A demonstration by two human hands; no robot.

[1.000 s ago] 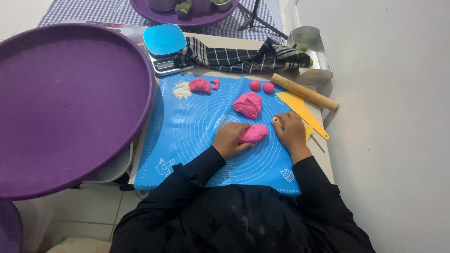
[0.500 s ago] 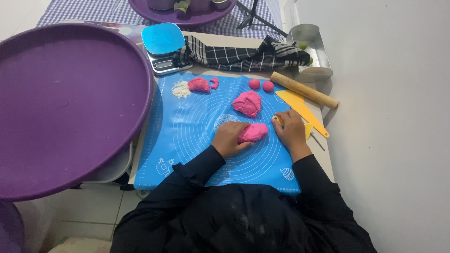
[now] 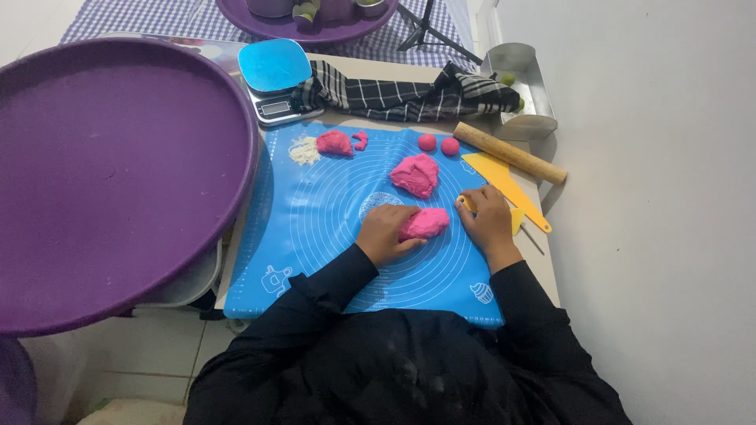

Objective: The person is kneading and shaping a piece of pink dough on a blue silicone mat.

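Observation:
My left hand [image 3: 384,234] grips the left end of a pink dough piece [image 3: 428,223] lying on a blue silicone mat [image 3: 331,212]. Just right of that dough, my right hand [image 3: 488,224] is closed on a small yellow tool [image 3: 516,222], which is mostly hidden under the fingers. A larger pink dough lump [image 3: 416,174] sits just beyond my hands. Two small pink balls [image 3: 438,144] lie at the mat's far edge. Another pink lump [image 3: 335,143] and a pink strip [image 3: 361,140] sit at the far left, beside white crumbs [image 3: 302,150].
A wooden rolling pin [image 3: 510,153] and a yellow scraper [image 3: 504,182] lie right of the mat. A blue kitchen scale [image 3: 276,79], a checked cloth [image 3: 409,98] and a metal scoop [image 3: 516,86] are at the back. A big purple tray [image 3: 110,173] overhangs the left side.

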